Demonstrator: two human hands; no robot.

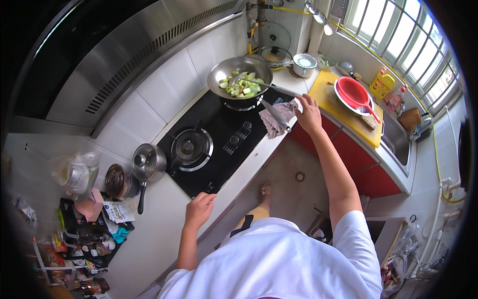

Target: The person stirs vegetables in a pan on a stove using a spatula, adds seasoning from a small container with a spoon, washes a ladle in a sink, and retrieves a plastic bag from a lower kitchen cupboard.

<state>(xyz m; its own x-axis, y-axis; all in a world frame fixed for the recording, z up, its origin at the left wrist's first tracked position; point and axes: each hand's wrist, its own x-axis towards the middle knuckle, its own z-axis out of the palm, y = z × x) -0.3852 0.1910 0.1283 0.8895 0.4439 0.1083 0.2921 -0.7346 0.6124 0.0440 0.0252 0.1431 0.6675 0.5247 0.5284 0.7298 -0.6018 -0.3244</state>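
A steel wok (216, 80) sits on the far burner, with chopped pale green vegetable pieces (244, 89) inside. The long-handled metal cooking utensil (257, 82) has its head among the pieces. My right hand (310, 114) grips the far end of its handle, beyond the wok's right side. Below the handle, the wok's own metal handle (274, 114) points towards me over a crumpled greyish-pink cloth (267, 123). My left hand (199, 210) is at the counter's front edge, near the hob's near corner. Its fingers are curled, and their inner side is hidden.
On the black gas hob (224, 119), the near burner (188, 145) has no pan. A lidded saucepan (149, 164) stands left of it. Rightward, a yellow cutting board (325, 91) bears a red strainer (353, 91) and a knife (368, 122), beside the sink (397, 140). A range hood (149, 37) overhangs the wall.
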